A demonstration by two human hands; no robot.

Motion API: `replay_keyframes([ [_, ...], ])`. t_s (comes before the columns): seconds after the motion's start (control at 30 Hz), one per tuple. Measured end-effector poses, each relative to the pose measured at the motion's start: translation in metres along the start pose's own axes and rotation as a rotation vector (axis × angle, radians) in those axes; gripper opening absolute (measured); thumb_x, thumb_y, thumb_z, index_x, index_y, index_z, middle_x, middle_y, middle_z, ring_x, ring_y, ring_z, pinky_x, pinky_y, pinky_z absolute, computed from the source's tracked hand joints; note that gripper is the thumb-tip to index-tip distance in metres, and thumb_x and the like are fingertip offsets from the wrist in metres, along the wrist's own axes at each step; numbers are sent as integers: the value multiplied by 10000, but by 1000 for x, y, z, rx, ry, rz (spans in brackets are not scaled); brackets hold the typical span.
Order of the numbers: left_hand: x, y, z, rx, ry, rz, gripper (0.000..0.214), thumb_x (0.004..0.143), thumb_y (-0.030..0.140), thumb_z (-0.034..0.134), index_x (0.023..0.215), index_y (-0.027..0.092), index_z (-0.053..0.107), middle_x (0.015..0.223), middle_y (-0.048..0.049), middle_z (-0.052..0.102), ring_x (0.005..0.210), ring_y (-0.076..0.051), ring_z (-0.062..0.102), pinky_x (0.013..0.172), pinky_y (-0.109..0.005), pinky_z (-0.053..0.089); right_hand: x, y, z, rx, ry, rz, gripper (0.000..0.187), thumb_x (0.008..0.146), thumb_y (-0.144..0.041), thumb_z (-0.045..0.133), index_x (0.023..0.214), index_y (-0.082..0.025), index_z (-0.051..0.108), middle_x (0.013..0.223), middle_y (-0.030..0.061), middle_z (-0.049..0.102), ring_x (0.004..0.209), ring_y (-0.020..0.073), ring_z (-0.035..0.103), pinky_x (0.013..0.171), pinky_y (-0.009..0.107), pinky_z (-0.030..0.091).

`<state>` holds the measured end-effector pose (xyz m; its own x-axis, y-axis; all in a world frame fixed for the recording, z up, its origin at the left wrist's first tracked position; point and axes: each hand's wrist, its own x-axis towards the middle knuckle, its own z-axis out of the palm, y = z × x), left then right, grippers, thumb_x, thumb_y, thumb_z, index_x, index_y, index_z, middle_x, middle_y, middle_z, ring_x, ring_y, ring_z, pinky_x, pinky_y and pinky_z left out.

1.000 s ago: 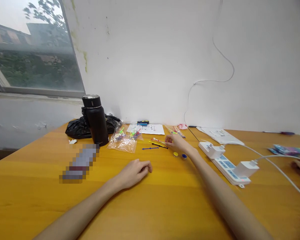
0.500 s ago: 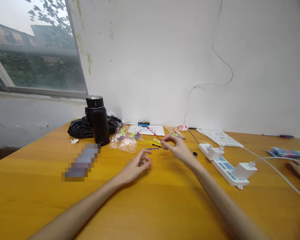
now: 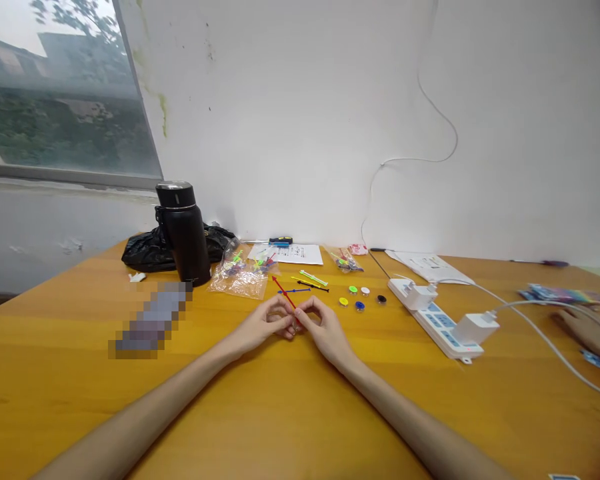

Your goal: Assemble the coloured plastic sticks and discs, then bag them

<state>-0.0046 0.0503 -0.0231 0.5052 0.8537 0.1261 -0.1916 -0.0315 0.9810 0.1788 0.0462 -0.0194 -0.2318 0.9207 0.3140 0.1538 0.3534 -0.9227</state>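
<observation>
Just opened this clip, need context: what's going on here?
A person works at a wooden table, both hands together at its middle. The left hand and right hand appear to pinch the near end of a thin red stick, whose arrow-like tip points away. Beyond it lie a blue stick, a black stick and five small coloured discs. A white power strip lies to the right, and another person's hand rests at the far right edge.

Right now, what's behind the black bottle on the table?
A crumpled black plastic bag lies behind the black bottle, showing on both sides of it. The bag's middle is covered by the bottle; whatever it holds cannot be seen.
</observation>
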Motion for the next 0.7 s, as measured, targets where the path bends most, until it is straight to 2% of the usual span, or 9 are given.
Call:
replay_keyframes([
  [0.13,0,2,-1,-58,32,-38,402,823,440,736,1099,188,587,970,-54,642,854,-211,710,851,-437,576,2,1,-4,-28,105,-79,241,894,-435,614,832,-204,587,890,42,669,863,191,650,859,331,523],
  [0.2,0,1,-4,-73,56,-56,388,831,430,730,1113,187,621,1025,-63,640,884,-216,719,909,-445,560,3,0,-6,20,126,-87,247,876,-427,634,793,-206,562,907,49,673,878,195,657,864,338,525],
  [0.3,3,-1,-8,-117,146,-81,321,819,384,747,1045,169,671,1055,-66,660,891,-191,714,975,-413,527,4,-2,-9,98,96,-54,264,823,-409,682,745,-210,527,895,51,675,853,199,670,831,340,543],
  [0.43,4,-1,-11,-229,261,-95,272,786,302,764,1010,170,683,1036,-64,696,943,-187,704,1039,-387,479,2,-3,-10,33,36,-32,244,784,-346,693,700,-213,506,834,41,675,805,195,663,806,344,547],
  [0.53,3,1,-10,-263,269,-98,233,785,259,744,989,167,681,1073,-73,697,998,-204,698,1064,-386,459,0,-4,-12,-112,-12,-87,178,801,-274,654,702,-208,522,804,22,669,753,172,637,751,304,527],
  [0.63,4,2,-9,-249,255,-109,237,783,251,742,995,164,680,1129,-76,681,967,-199,704,1048,-386,469,-2,-7,-14,-279,-71,-171,117,822,-220,617,727,-206,551,749,2,642,674,147,583,667,267,489],
  [0.7,4,0,-8,-234,243,-112,248,783,260,750,998,159,679,1096,-71,682,933,-189,705,1027,-379,483,-3,-9,-15,-349,-114,-209,80,835,-196,599,761,-207,570,747,0,635,670,145,572,658,261,479],
])
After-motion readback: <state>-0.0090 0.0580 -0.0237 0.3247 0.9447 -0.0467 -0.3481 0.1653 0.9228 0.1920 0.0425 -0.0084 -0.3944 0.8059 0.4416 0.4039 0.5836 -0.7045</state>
